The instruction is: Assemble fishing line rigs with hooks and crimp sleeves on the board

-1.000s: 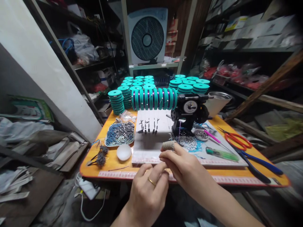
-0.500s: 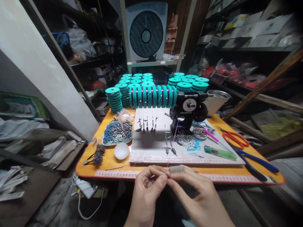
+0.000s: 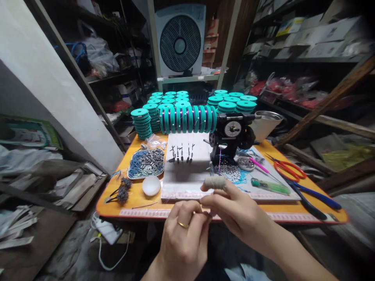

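Observation:
At the table's front edge my left hand (image 3: 186,234) is closed, its ringed back turned up and its fingertips bunched. My right hand (image 3: 234,203) meets it there, thumb and fingers pinched together, with a pale wrap (image 3: 215,182) around one raised finger. Whatever is between the fingertips is too small and covered to name. A thin purple line (image 3: 220,160) runs down from the black winding machine (image 3: 231,134) and disappears behind my right hand. On the machine's shaft sits a row of teal spools (image 3: 187,119). Several small dark fittings (image 3: 182,158) hang below them over the white board (image 3: 187,181).
A tray of dark cylinders and blue pieces (image 3: 146,163) and a white dome-shaped object (image 3: 151,185) are at left. To the right lie a pink-handled tool (image 3: 259,165), a green cutter (image 3: 271,186), orange-handled scissors (image 3: 290,171) and blue-handled pliers (image 3: 318,196). Spool stacks (image 3: 140,123) stand behind.
My left hand has rolled over, bringing its back and ring into view. My right hand has risen with its wrapped finger lifted, covering the two fittings that lay at the board's middle.

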`<state>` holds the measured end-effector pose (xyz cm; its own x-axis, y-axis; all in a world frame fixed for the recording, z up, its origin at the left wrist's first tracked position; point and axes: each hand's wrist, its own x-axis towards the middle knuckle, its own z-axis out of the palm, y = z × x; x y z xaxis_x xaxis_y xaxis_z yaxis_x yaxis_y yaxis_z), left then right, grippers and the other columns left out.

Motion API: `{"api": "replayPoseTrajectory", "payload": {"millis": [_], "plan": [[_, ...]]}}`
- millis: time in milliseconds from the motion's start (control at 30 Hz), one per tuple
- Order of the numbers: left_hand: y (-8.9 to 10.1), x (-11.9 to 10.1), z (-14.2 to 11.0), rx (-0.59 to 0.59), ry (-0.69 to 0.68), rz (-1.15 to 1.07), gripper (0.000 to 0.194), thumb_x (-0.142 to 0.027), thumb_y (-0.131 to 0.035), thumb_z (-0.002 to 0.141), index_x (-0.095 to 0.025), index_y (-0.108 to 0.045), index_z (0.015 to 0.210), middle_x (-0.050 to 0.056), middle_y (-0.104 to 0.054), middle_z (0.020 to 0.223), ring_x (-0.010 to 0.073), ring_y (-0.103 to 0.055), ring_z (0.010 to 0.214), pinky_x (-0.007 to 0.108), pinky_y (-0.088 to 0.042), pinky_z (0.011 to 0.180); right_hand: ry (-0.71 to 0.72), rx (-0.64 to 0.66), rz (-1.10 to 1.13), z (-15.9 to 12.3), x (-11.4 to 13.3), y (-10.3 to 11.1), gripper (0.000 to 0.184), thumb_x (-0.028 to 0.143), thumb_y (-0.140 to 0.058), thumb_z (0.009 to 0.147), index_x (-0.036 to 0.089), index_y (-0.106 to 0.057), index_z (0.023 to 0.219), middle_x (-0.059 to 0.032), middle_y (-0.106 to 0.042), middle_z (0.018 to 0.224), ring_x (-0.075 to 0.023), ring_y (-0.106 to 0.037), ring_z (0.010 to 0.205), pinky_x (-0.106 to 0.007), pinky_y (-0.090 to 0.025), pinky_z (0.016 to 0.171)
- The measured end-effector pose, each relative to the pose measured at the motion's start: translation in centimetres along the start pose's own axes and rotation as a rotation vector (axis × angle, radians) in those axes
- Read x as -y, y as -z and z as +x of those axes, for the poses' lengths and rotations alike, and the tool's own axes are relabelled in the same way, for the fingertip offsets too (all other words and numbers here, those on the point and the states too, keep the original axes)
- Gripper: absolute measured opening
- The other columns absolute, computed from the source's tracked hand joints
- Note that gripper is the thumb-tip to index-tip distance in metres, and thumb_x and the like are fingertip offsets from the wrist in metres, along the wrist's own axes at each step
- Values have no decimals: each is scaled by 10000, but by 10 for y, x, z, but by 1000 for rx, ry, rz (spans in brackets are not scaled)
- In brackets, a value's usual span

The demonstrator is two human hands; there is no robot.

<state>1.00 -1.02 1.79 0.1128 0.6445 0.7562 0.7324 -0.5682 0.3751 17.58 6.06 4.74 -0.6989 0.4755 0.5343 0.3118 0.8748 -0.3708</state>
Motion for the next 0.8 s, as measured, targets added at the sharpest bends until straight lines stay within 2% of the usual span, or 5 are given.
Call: {"api": "replayPoseTrajectory", "payload": {"millis": [167, 333, 433, 633, 800], "plan": [[-7, 1, -3, 69, -77, -47, 296, 62, -586, 803, -160, -639, 991, 136, -738, 946, 245, -698, 902, 341, -500, 855, -45, -75, -9, 6, 1, -3, 235, 89, -446, 966, 176, -661, 1006, -103, -599, 1066, -128, -662, 798, -204, -542, 642], [-19, -5, -11, 32, 708, -671, 170, -161, -632, 880, -178, -622, 711, 59, -665, 845, 166, -622, 746, 242, -464, 644, -131, -434, -139, -16, 8, -6, 179, 108, -568, 939, 159, -654, 1088, -91, -633, 1039, -149, -658, 954, -221, -527, 825], [-29, -12, -15, -110, 1085, -1178, 208, -281, -771, 794, -149, -666, 671, 44, -648, 841, 151, -605, 789, 221, -473, 732, -317, -306, 23, -31, 16, -12, 101, 171, -587, 935, 209, -680, 942, -14, -651, 854, -111, -663, 789, -179, -524, 688], [-40, -20, -16, -208, 1253, -1603, 208, -248, -848, 731, -126, -700, 652, -12, -649, 774, -21, -324, 425, 134, -449, 586, -488, -284, 205, -41, 24, -27, 86, 185, -660, 872, 224, -688, 800, 34, -663, 688, -118, -650, 622, -193, -529, 594], [-34, -17, -11, -66, 1397, -1854, 237, -225, -892, 682, -70, -739, 775, -109, -403, 506, -31, -169, 391, 173, -521, 763, -223, -391, -20, -56, 19, -25, 248, 50, -534, 889, 199, -665, 1038, -35, -681, 836, -129, -671, 735, -196, -547, 673]]}}
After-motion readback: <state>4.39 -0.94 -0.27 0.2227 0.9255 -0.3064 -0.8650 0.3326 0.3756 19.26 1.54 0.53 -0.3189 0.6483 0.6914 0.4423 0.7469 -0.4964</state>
